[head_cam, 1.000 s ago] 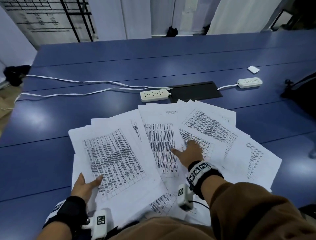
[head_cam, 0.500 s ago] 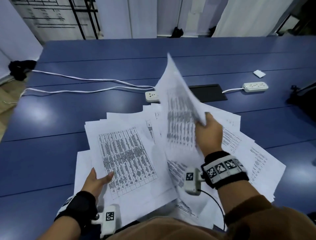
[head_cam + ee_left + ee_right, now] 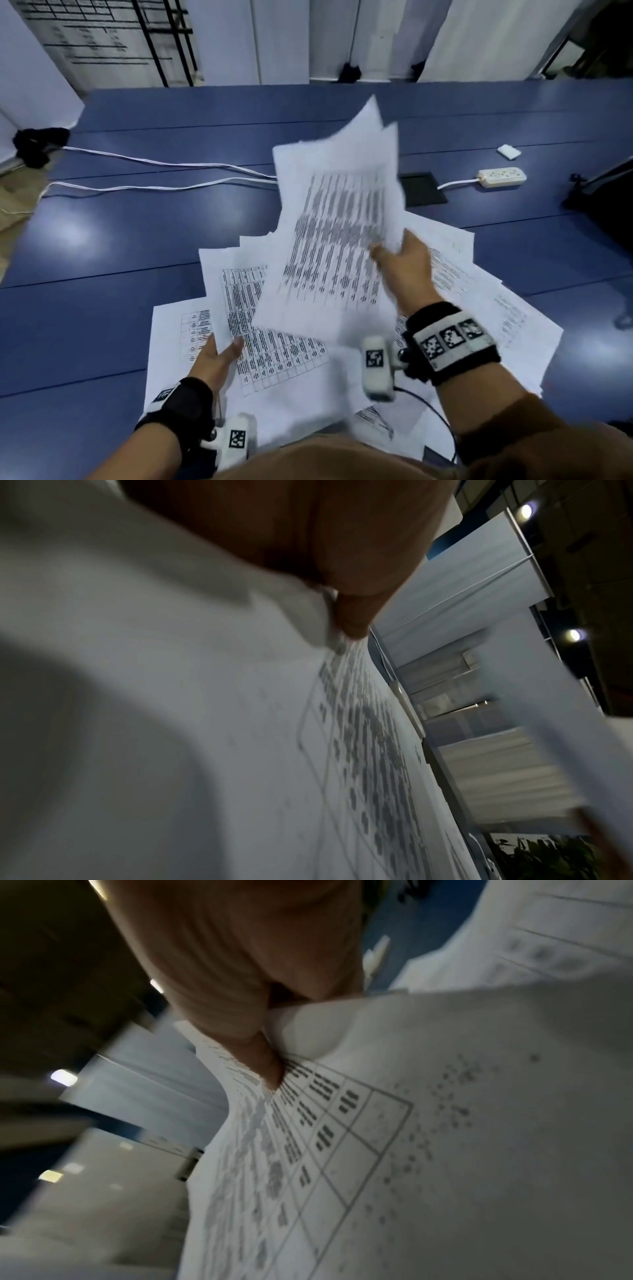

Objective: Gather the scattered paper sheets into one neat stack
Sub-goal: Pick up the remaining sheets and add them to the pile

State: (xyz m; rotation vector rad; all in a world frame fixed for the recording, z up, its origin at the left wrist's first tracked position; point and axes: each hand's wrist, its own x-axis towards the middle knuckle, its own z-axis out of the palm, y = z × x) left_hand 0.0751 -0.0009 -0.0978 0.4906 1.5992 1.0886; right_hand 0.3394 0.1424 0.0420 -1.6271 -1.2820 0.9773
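Paper, white and printed with tables, covers the blue table [image 3: 102,240] in front of us, and our job is to bring it into one pile. Our left hand [image 3: 214,359] lies on the left edge of the gathered sheets [image 3: 274,356], thumb on top and the fingers tucked under the edge, pinching it; we judge this keeps the base pile from sliding while more sheets come over. Beyond that hand, two white cables [image 3: 154,174] run across the tabletop, well apart from the paper.

Between our hands hang the lifted sheets [image 3: 335,222], at least two of them, tilted up with their far corners in the air. Our right hand [image 3: 407,270] pinches their right edge, thumb pressed on the printed face and fingers behind, as the right wrist view shows. We hold them by the edge, we think, so they can swing left over the pile under our left hand.

Right of that hand, loose sheets [image 3: 486,308] lie fanned and overlapping, not yet gathered. Farther off sits a power strip [image 3: 501,176].
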